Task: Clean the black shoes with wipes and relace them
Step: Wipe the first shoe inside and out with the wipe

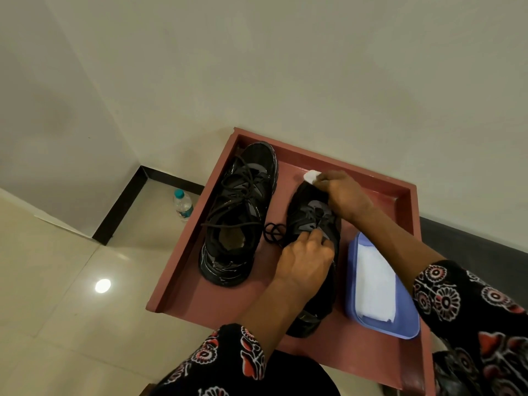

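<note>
Two black shoes stand on a reddish-brown tray-like table (183, 252). The left shoe (237, 212) is laced, its laces loose. My left hand (305, 258) grips the right shoe (305, 212) at its tongue and lace area. A white wipe (311, 176) is held in my right hand (343, 195) and pressed against the toe of that shoe. A coiled black lace (273, 231) lies between the two shoes. Much of the right shoe is hidden under my hands and forearm.
A blue plastic tray (354, 281) with folded white wipes (377, 284) sits to the right of the shoes. A water bottle (183, 205) stands on the tiled floor left of the table, by the wall corner. The wall rises just behind the table.
</note>
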